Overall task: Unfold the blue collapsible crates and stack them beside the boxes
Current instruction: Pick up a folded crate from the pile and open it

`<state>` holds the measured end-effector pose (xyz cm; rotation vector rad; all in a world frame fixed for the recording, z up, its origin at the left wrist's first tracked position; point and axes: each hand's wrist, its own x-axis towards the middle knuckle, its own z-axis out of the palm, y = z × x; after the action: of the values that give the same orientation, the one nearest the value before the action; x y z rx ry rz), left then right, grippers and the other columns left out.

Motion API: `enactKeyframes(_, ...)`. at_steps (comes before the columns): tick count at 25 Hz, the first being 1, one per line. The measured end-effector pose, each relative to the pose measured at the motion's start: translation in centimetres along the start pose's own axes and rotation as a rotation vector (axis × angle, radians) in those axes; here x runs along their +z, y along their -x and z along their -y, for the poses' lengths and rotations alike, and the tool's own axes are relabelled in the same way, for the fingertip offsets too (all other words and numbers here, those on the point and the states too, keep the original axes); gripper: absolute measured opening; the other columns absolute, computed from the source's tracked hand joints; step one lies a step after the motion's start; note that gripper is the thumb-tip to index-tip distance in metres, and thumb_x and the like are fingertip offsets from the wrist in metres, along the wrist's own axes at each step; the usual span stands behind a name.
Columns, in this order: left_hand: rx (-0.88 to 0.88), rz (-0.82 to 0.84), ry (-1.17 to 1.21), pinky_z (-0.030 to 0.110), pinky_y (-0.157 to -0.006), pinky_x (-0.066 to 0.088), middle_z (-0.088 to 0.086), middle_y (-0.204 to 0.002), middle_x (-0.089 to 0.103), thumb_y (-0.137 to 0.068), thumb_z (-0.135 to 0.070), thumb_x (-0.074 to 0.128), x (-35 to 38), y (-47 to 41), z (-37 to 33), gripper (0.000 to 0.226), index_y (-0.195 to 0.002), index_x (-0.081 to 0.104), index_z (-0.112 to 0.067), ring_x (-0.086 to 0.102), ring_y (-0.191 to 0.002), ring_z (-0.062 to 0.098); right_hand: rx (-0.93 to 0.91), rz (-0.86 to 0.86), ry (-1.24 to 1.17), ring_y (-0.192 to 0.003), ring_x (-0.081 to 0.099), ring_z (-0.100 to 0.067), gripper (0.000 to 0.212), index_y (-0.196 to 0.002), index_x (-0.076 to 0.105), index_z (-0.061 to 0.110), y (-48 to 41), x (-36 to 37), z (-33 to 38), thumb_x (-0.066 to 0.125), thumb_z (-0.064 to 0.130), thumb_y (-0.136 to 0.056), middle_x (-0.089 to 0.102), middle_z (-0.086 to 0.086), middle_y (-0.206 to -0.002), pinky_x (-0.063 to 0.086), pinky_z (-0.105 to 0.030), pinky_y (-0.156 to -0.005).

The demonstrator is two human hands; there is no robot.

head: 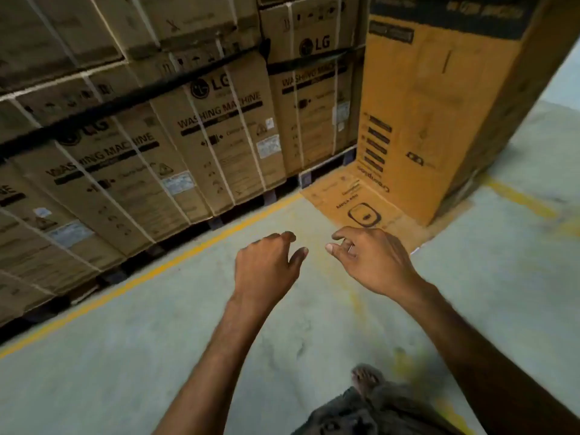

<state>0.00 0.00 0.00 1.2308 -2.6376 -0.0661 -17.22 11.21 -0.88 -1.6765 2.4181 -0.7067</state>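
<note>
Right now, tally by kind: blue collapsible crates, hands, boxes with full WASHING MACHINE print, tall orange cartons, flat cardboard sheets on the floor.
blue collapsible crates: 0
hands: 2, left hand, right hand
LG washing machine boxes, print fully readable: 3
tall orange carton: 1
flat cardboard sheet on floor: 1
Total: 7

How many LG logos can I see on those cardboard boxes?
3. One on the left washing machine box, one on the middle box, one on an upper box further right. More may be hidden on blurred or cut-off boxes.
</note>
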Motion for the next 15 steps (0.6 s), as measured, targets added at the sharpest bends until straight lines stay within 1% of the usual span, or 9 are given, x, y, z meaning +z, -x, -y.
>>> enactKeyframes(3,0.199,0.037,0.048,0.028,-0.068,0.050,-0.012,-0.105,0.072,-0.097,-0.055,0.046,1.2,1.8,-3.1,0.035,-0.120,0.062,-0.035,0.070,-0.094,0.015,0.107,-0.169,0.003,-0.079,0.068,-0.009,0.027,-0.110,0.071,0.027,6.0,0.0,-2.0,0.064,0.047,-0.093,0.075,0.011,-0.092,0.052,-0.022,-0.067)
enactKeyframes(5,0.333,0.081,0.112,0.027,-0.066,0.051,-0.012,-0.104,0.072,-0.098,-0.051,0.047,2.3,3.7,-6.5,0.032,-0.119,0.064,-0.034,0.070,-0.092,0.015,0.219,-0.286,-0.002,-0.079,0.070,-0.011,0.022,-0.105,0.074,0.022,11.5,-0.2,-3.2,0.070,0.038,-0.090,0.076,0.008,-0.092,0.048,-0.019,-0.068)
enactKeyframes(6,0.397,0.102,0.132,0.028,-0.065,0.052,-0.011,-0.103,0.072,-0.098,-0.050,0.046,2.7,4.7,-8.3,0.031,-0.118,0.064,-0.033,0.070,-0.091,0.015,0.272,-0.326,0.003,-0.079,0.070,-0.013,0.018,-0.103,0.075,0.021,14.1,-0.3,-3.9,0.073,0.033,-0.089,0.076,0.008,-0.090,0.050,-0.021,-0.069)
enactKeyframes(8,0.530,0.091,0.150,0.030,-0.061,0.054,-0.009,-0.099,0.072,-0.098,-0.048,0.048,3.8,6.4,-11.7,0.029,-0.117,0.063,-0.033,0.070,-0.086,0.016,0.383,-0.392,0.067,-0.081,0.070,-0.016,0.015,-0.102,0.075,0.022,19.2,-1.1,-4.7,0.074,0.028,-0.088,0.074,0.009,-0.088,0.055,-0.029,-0.070)
enactKeyframes(9,0.605,0.084,0.171,0.031,-0.059,0.053,-0.009,-0.098,0.072,-0.098,-0.046,0.050,4.2,7.6,-13.8,0.028,-0.118,0.063,-0.032,0.070,-0.085,0.017,0.443,-0.418,0.116,-0.081,0.069,-0.017,0.015,-0.102,0.074,0.023,22.1,-1.6,-5.3,0.074,0.027,-0.088,0.074,0.010,-0.088,0.055,-0.033,-0.071)
enactKeyframes(11,0.722,0.073,0.212,0.031,-0.058,0.052,-0.010,-0.099,0.071,-0.098,-0.044,0.052,4.3,9.9,-17.7,0.029,-0.122,0.062,-0.032,0.069,-0.084,0.016,0.563,-0.465,0.183,-0.081,0.068,-0.017,0.015,-0.103,0.074,0.024,27.5,-2.5,-6.1,0.074,0.026,-0.089,0.073,0.010,-0.088,0.053,-0.034,-0.071)
enactKeyframes(13,0.793,0.152,0.283,0.029,-0.064,0.053,-0.015,-0.103,0.071,-0.098,-0.049,0.049,4.1,12.6,-21.9,0.030,-0.124,0.060,-0.037,0.069,-0.088,0.009,0.703,-0.547,0.194,-0.077,0.065,-0.014,0.013,-0.101,0.075,0.025,32.8,-3.4,-6.5,0.075,0.030,-0.089,0.072,0.012,-0.086,0.050,-0.031,-0.071)
enactKeyframes(15,0.812,0.316,0.354,0.026,-0.071,0.053,-0.022,-0.104,0.070,-0.097,-0.057,0.046,4.2,16.1,-26.7,0.032,-0.121,0.060,-0.041,0.068,-0.090,0.000,0.872,-0.623,0.114,-0.077,0.064,-0.010,0.012,-0.100,0.074,0.030,38.4,-4.4,-7.2,0.072,0.035,-0.090,0.071,0.015,-0.084,0.050,-0.028,-0.072)
